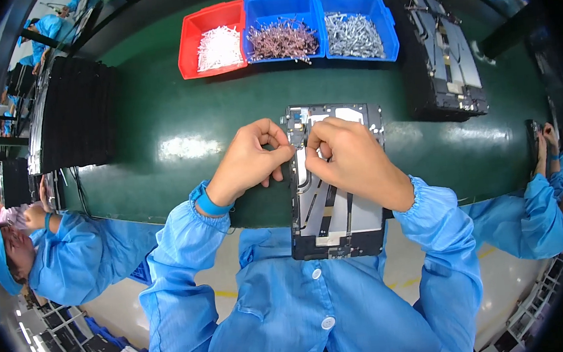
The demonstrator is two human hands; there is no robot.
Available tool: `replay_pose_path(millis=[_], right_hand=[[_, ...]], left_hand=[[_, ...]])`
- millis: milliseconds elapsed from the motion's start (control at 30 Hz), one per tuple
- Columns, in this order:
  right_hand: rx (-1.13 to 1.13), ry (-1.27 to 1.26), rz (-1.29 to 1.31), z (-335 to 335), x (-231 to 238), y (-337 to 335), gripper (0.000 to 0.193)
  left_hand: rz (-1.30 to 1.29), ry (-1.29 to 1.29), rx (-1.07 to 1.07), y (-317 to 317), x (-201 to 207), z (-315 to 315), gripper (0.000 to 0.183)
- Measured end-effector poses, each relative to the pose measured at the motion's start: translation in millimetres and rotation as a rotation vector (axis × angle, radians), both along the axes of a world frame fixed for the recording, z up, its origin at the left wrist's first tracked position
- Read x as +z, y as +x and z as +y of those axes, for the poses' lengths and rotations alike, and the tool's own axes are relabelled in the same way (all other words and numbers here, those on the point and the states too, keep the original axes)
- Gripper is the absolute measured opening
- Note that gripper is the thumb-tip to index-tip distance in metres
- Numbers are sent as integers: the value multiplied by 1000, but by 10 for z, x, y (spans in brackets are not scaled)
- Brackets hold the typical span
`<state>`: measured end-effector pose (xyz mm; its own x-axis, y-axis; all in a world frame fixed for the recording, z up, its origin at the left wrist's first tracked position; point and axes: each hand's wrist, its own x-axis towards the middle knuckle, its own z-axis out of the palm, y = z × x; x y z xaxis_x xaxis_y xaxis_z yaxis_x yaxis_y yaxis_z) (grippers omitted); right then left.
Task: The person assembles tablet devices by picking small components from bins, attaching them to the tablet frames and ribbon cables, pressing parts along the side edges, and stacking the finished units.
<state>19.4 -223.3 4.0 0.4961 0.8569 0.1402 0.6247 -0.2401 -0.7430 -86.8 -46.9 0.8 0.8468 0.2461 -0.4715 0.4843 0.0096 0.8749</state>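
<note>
In front of me an opened tablet-like device (357,213) lies upright-wise on the bench, its near end reaching past the front edge. It has a black frame, pale silver panels and thin dark cables. My left hand (254,158), with a blue band at the wrist, is at the device's upper left edge, thumb and forefinger pressed together. Over the device's upper part, my right hand (349,154) is closed in a pinch just beside the left fingertips. Whatever sits between the fingers of either hand is too small or hidden to name.
Behind the device stand a red bin (188,49) of small white pieces, a blue bin (279,3) of brownish ones and another blue bin (386,29) of silvery ones. Black panels (78,112) are stacked left, similar devices (444,57) right. People (63,253) work on both sides.
</note>
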Motion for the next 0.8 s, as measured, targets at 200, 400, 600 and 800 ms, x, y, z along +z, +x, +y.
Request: replay_pose_path(millis=[200,400,600,800], right_hand=[[-162,31,-22,189,281,532,13],[-440,-81,-559,337,302,1128,14],[-282,-274,-477,363,192,1197,13],[-384,140,-395,258,120,1267,10]], left_hand=[[50,147,-31,16,-47,-22,14],[-47,105,-42,-79,-28,7,15],[-92,-64,36,-197,-94,57,19],[-149,-123,70,-196,-69,81,18]])
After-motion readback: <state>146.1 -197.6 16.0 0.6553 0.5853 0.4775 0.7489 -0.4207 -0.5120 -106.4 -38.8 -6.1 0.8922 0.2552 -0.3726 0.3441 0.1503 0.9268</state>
